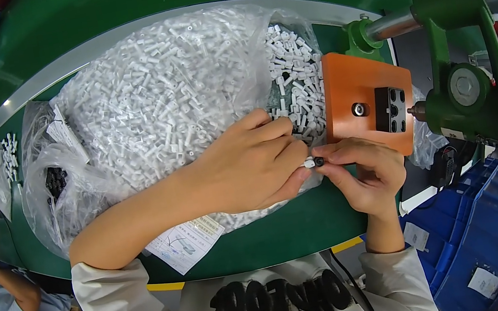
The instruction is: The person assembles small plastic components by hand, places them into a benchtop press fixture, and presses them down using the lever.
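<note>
My left hand (pixel 257 164) pinches a small white plastic part (pixel 309 163) between thumb and fingers. Right against it, my right hand (pixel 363 170) is closed on a small black piece (pixel 319 161). The two pieces meet end to end or nearly so; fingers hide where they join. A big clear plastic bag (pixel 152 99) full of white plastic parts lies beyond my left forearm. More loose white parts (pixel 301 90) spill at the bag's right side, just past my hands.
An orange block (pixel 344 89) with a black slotted fixture (pixel 391 109) sits under a green press (pixel 465 77) at the right. Blue crates (pixel 483 234) stand lower right. A printed sheet (pixel 186 243) lies by the near edge. Another person's arm (pixel 12 287) shows far left.
</note>
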